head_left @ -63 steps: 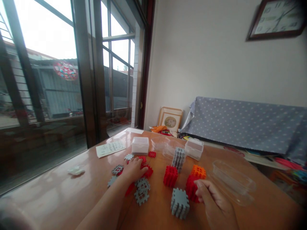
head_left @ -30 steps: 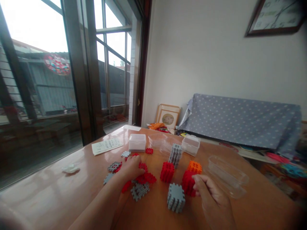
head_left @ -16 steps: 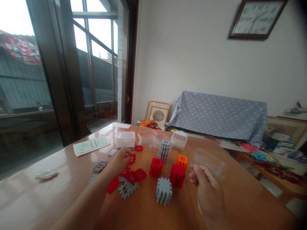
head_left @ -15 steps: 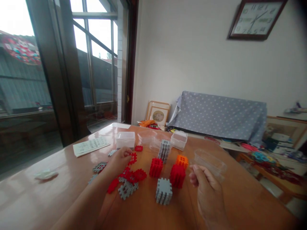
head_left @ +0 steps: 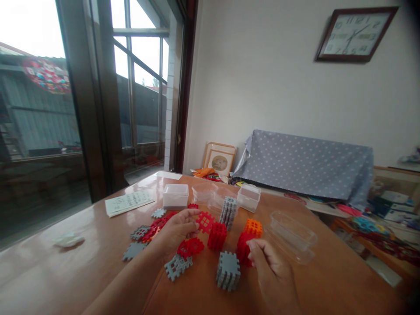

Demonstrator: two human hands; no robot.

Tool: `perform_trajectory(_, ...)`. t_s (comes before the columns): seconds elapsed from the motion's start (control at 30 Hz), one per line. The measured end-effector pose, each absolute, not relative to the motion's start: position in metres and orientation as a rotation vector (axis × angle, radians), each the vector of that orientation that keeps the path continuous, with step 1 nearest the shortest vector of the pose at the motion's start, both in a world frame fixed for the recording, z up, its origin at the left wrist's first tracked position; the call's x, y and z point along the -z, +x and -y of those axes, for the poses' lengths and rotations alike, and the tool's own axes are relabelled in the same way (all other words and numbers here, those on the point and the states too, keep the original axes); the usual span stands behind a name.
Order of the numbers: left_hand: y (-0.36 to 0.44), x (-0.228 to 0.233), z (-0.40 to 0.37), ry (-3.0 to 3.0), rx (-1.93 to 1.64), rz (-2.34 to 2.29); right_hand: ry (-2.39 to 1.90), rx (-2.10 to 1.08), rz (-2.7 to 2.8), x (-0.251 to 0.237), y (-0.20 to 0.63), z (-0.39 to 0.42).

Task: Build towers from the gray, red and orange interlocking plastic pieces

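Left hand (head_left: 177,229) pinches a flat red tile (head_left: 205,221), lifted off the table (head_left: 82,271), just at 9 o'clock of the red cube (head_left: 217,236). Right hand (head_left: 272,273) curled, fingertips touching a second red cube (head_left: 243,249); whether it grips, can't tell. Grey cube (head_left: 227,271) at 7 o'clock of that one, orange cube (head_left: 253,227) at 12. Loose tiles (head_left: 179,266) lie under the left wrist.
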State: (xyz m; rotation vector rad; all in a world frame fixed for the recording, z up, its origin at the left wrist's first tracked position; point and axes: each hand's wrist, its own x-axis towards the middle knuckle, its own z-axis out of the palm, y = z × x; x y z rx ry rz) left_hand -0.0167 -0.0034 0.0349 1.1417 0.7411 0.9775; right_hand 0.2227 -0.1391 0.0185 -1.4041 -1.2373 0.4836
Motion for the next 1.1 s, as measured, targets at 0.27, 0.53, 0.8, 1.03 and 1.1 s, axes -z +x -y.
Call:
perform_trajectory(0.27, -0.015, -0.041, 0.011, 1.089, -0.969, -0.659, -1.428, -0.436, 1.318, -0.017, 0.218, 0.140)
perform_trajectory(0.53, 0.000, -0.047, 0.032, 1.002, -0.960, -0.615, -1.454, -0.284, 1.399, -0.006, 0.217, 0.135)
perform_trajectory(0.8, 0.016, -0.044, 0.051, 0.945, -0.858, -0.518, -1.559, 0.032, 1.530, -0.003, 0.195, 0.136)
perform_trajectory(1.03, 0.022, -0.038, 0.054, 0.946, -0.784, -0.444, -1.522, 0.221, 1.587, -0.003, 0.196, 0.135)
perform_trajectory(1.1, 0.022, -0.039, 0.055, 0.939, -0.782, -0.408, -1.519, 0.260, 1.599, -0.003, 0.197, 0.134)
